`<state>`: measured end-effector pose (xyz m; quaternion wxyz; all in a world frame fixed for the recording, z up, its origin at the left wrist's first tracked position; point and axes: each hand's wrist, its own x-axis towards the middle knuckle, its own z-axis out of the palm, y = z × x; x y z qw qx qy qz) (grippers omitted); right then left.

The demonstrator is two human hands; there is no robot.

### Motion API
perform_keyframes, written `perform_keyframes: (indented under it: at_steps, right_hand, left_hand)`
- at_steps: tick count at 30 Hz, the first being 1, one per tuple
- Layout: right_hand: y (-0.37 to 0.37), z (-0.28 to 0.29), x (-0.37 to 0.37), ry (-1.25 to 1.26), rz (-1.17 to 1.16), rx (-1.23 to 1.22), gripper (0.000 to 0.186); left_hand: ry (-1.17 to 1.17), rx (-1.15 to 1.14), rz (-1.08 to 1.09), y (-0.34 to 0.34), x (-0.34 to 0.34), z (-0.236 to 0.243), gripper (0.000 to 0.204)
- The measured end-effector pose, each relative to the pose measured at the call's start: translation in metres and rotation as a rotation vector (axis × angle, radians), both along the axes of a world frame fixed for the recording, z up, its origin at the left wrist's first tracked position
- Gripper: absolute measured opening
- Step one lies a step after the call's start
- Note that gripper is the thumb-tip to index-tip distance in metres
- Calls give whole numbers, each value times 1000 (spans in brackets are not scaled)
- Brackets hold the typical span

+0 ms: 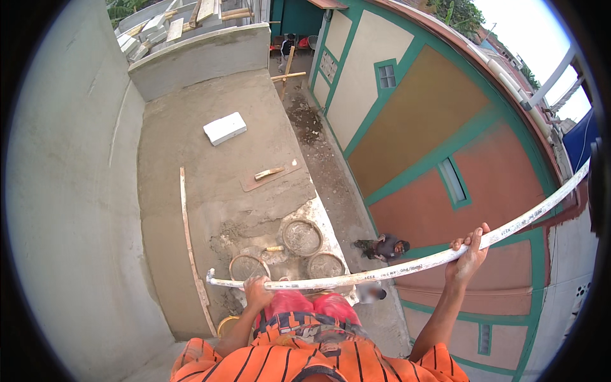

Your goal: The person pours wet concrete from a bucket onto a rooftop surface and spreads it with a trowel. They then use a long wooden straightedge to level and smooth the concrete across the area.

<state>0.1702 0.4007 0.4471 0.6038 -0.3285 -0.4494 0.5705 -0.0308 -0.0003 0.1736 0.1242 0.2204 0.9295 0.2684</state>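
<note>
Right grip (468, 256) (stretched out wide) clasps the white pipe (388, 272).

The left hand (258, 293), its back upward, grips firmly just ahead of the torso (280, 358), the left forearm (237, 334) angled inward. The right hand (470, 254) grips far out to the side, the right forearm (440, 313) slanting outward.

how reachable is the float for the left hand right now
Probably not reachable: the left hand is closed around the pipe, and the float lies well ahead on the slab, seemingly beyond arm's reach without stepping forward.
</note>
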Motion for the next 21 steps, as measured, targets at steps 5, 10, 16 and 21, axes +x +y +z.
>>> perform_keyframes:
  at_steps: [5,10,16,21]
  right_hand:
    - [-7,-53,75,233,-173,-355,17]
    - [-49,-131,138,588,-344,-722,25]
    - [-70,-168,129,784,-359,-982,28]
    - [-114,-196,197,615,-228,-978,58]
  left_hand:
    - [652,308,262,32,-62,107,8]
    - [961,1156,164,156,-72,289,28]
    - [-278,1775,-595,272,19,343,61]
    - [-913,1471,-1198,330,79,326,29]
